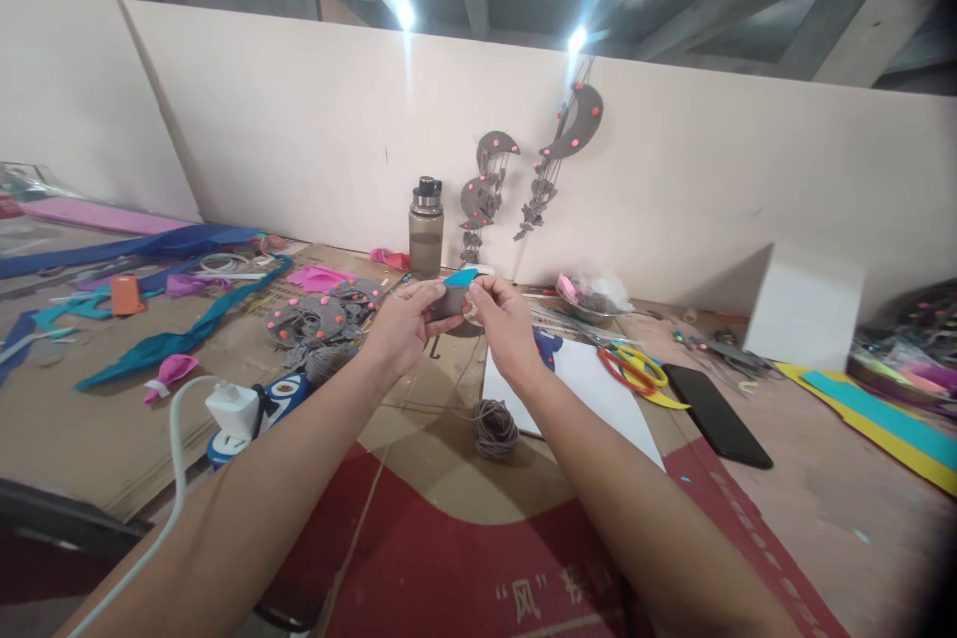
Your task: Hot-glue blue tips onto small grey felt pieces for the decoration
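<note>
Between both hands, above the cardboard, is a small grey felt-like piece [447,303] with a bright blue piece [460,277] at its top edge. My left hand [408,319] pinches the grey piece from the left. My right hand [502,312] has its fingers closed at the right end of the piece; a small pale bit shows at the fingertips. A thin grey cord runs down from there to a coil of grey cord [494,430] on the cardboard [426,464]. Fingers hide part of the held piece.
Right of my arms lie white paper [598,394], red and yellow scissors [634,369] and a black phone [718,416]. Leftward are a white charger [233,409] with its cable, grey crescent pieces [306,321] and teal fabric [179,339]. A bottle [426,234] stands behind.
</note>
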### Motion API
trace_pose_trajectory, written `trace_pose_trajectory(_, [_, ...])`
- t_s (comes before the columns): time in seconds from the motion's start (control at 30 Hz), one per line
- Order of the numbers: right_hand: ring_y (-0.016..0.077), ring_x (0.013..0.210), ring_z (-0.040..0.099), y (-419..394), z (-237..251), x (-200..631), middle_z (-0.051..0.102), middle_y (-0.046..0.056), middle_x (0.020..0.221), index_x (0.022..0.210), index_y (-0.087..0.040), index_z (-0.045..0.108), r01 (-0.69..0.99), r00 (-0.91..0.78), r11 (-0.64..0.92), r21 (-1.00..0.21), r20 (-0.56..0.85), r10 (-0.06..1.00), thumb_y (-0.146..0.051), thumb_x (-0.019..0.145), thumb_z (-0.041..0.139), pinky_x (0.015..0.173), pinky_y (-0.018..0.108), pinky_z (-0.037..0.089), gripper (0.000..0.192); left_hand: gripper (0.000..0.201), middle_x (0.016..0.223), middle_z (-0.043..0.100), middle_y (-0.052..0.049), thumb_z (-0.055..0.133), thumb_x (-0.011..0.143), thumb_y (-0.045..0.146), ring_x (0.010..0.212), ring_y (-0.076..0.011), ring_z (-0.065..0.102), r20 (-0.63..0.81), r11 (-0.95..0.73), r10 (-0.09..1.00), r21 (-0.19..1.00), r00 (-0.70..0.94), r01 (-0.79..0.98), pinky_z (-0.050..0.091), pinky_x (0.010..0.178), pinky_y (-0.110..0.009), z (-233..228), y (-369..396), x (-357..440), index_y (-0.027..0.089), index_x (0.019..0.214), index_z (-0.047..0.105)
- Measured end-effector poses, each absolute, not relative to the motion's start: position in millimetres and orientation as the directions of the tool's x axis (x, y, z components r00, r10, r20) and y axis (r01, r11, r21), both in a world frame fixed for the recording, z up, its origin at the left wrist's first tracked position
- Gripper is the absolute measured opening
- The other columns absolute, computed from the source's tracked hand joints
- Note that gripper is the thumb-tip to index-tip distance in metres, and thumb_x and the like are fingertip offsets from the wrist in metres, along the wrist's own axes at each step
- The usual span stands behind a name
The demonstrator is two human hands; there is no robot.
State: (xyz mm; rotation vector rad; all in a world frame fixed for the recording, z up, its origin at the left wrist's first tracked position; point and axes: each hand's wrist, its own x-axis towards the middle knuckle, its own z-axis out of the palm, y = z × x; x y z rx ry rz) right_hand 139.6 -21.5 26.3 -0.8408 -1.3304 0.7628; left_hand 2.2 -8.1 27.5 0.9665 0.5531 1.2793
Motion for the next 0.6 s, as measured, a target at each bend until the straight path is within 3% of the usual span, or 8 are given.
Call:
trace_pose_trajectory(0.27, [0.0084,0.052,0.036,-20.1,29.5,143.0,0.059,-0.003,0.064,0.079,-0.020,0.057,-0.091,-0.015,0.439,-0.894,0.442,0.897,-0.038,0.079,0.063,0.053,0.024,0.026,0.018,0.017,0.083,0.071,-0.007,0.059,0.077,0.017,0.069,-0.0144,0.068,0.125,0.053,0.943,0.860,0.309,-0.507,0.059,0.059,-0.024,31.6,-3.2,-3.6,0.011,0.089,0.069])
trace_pose_trajectory(0.6, [0.0090,0.054,0.036,-23.4,34.9,144.9,0.060,-0.001,0.065,0.077,-0.020,0.057,-0.049,-0.083,0.416,-0.908,0.419,0.904,-0.040,0.077,0.064,0.053,0.025,0.025,0.021,0.016,0.080,0.071,-0.007,0.060,0.076,0.017,0.066,-0.0146,0.068,0.093,0.084,0.941,0.867,0.325,-0.492,0.060,0.058,-0.025,32.5,-0.5,-8.7,0.010,0.089,0.067])
